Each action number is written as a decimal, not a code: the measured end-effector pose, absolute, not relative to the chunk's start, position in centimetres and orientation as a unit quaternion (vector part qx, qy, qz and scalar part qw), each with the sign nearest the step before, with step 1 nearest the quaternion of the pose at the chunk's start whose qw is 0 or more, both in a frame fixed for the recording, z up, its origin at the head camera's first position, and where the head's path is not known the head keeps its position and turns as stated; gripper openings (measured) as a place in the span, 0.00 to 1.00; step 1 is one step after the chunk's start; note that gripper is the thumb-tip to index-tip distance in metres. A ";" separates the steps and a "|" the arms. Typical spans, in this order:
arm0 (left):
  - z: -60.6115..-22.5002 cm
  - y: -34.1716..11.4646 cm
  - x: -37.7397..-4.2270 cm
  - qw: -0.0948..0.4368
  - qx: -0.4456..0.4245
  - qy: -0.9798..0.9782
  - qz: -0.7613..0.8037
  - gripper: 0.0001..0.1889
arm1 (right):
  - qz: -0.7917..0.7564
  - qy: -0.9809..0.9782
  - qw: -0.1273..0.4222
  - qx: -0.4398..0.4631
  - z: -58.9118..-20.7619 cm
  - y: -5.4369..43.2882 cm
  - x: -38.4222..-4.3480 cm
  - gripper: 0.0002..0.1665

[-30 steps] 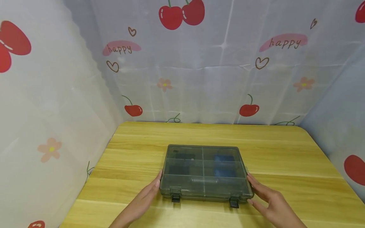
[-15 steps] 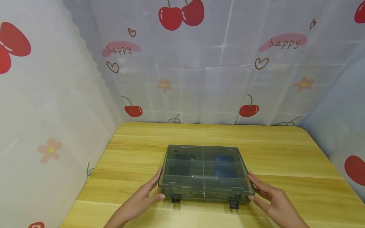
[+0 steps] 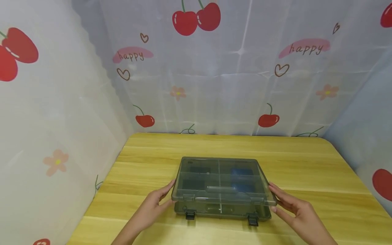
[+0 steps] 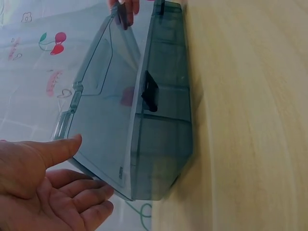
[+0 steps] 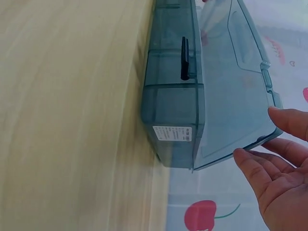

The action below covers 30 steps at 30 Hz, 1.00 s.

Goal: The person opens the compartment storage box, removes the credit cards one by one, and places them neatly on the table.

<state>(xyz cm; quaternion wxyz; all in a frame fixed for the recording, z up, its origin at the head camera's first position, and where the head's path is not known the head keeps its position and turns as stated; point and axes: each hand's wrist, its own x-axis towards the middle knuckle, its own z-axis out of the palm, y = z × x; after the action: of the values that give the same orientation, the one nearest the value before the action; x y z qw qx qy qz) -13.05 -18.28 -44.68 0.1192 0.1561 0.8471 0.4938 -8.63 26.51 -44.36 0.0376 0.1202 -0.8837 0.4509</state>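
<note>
A smoky translucent plastic compartment box [image 3: 221, 212] rests on the table with its lid [image 3: 196, 195] tilted up at the front, hinged along the back. Dark and blue items [image 3: 242, 173] show dimly through the lid. Both front latches [image 3: 190, 215] hang unfastened. My left hand [image 3: 151, 209] holds the lid's left front corner, thumb at the front edge and fingers along the side, as the left wrist view shows. At the opposite corner my right hand [image 3: 297, 212] holds the lid the same way, thumb at the front edge, fingertips [image 5: 240, 154] at its side edge.
The box stands on a wood-grain table [image 3: 147, 149]. Behind it and along both sides hangs a white curtain [image 3: 214, 102] printed with cherries and flowers. A white label [image 5: 172, 133] is stuck to the box's right side.
The lid's front edge has risen from the base, leaving a widening gap above the latches. My left thumb has come round to the lid's front corner. Both hands have moved up slightly.
</note>
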 end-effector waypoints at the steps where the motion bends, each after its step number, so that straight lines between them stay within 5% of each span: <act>1: -44.6 -18.3 -13.1 0.117 0.154 0.848 0.493 0.35 | 0.449 -0.885 0.038 0.118 -44.3 26.5 -8.7 0.35; 30: -41.9 -17.9 -16.4 0.029 0.193 0.853 0.483 0.29 | 0.406 -0.895 0.111 0.149 -40.0 27.3 -11.2 0.28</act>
<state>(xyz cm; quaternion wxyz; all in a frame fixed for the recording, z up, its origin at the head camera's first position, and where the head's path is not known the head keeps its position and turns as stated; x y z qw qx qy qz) -16.37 -17.92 -41.86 0.0295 0.1935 0.8533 0.4834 -11.19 27.34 -39.98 0.1110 0.1495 -0.8947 0.4061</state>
